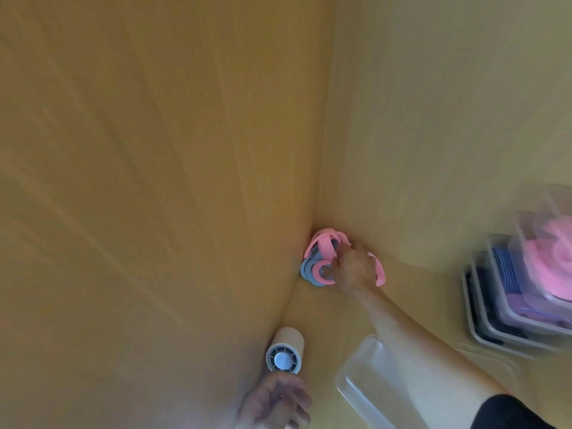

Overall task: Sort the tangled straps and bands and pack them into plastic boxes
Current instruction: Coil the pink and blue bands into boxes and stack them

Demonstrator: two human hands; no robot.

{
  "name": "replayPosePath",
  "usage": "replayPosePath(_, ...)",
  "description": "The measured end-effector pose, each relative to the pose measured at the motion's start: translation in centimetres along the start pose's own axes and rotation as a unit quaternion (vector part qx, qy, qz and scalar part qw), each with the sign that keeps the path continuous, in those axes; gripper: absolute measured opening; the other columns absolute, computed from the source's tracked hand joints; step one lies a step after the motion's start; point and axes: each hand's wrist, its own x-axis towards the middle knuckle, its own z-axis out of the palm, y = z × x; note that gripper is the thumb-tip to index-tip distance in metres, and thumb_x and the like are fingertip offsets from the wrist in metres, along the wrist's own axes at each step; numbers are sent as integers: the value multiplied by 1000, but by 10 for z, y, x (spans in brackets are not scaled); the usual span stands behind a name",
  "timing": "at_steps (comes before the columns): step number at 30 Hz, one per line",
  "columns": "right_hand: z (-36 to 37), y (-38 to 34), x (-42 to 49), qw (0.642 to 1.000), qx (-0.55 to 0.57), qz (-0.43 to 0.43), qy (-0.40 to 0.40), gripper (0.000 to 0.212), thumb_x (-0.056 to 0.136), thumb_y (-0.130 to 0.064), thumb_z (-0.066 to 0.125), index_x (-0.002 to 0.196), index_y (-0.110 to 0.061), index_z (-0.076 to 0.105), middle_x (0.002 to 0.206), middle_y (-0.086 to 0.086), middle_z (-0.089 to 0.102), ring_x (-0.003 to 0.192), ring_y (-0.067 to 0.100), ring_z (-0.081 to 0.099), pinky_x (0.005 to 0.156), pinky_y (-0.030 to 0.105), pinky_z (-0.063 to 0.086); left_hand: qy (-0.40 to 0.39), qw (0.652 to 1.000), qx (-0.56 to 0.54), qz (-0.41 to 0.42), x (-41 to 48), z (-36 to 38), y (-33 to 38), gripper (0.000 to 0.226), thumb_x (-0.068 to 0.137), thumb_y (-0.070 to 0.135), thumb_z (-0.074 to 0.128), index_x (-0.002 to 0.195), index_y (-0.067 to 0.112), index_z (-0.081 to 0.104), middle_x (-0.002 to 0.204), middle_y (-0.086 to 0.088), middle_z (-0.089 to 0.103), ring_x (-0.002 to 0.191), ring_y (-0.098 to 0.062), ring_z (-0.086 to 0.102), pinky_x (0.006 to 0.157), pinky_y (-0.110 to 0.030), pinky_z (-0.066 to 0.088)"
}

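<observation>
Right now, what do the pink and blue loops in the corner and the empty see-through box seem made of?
Pink bands: probably soft rubber or silicone, matte; they arch and curl. Blue bands: seemingly the same, flat matte rings. Clear box: thin translucent plastic, glossy; the tabletop shows through, its rim glints. Blur limits certainty.

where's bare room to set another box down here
There is bare wood between the pink and blue bands and the stacked boxes, beyond the empty box. A narrower strip runs between the white cylinder and that box. The right edge is crowded.
</observation>
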Motion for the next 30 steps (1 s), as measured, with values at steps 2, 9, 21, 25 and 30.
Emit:
replayPosePath(2,5,3,-6,1000,3,-21,-18,35,94,-32,54,126,-20,59,116,9,60,106,32,58,83,40,41,9,1000,10,6,2,4,5,35,72,13,51,97,-5,67,78,-16,71,69,-30,66,63,-31,46)
replayPosePath(9,22,3,-31,992,-61,-74,-77,52,93,-23,55,143,-16,46,134,11,54,123,34,48,104,43,34,21,1000,14,13,1,10,13,35,69,11,49,95,-3,68,78,-12,72,68,-28,67,64,-32,47)
replayPosePath(21,-25,22,-18,988,123,-78,-45,13,89,-19,68,84,-28,75,81,-6,69,82,20,64,75,31,51,18,1000,7,22,1,7,15,35,70,10,50,97,-4,67,79,-11,72,68,-25,68,62,-30,48)
replayPosePath(25,-58,25,-21,968,238,-80,11,23,89,-8,70,81,-30,68,85,-4,58,76,16,59,70,25,41,21,999,-13,36,5,15,21,35,69,10,51,96,-4,67,78,-12,72,67,-26,68,61,-32,48)
replayPosePath(30,-104,29,-32,938,331,-88,48,12,95,-7,64,88,-17,67,94,5,65,82,11,62,75,18,46,42,996,-47,64,14,38,37,32,69,12,51,93,-3,66,76,-13,70,63,-24,65,60,-29,48)
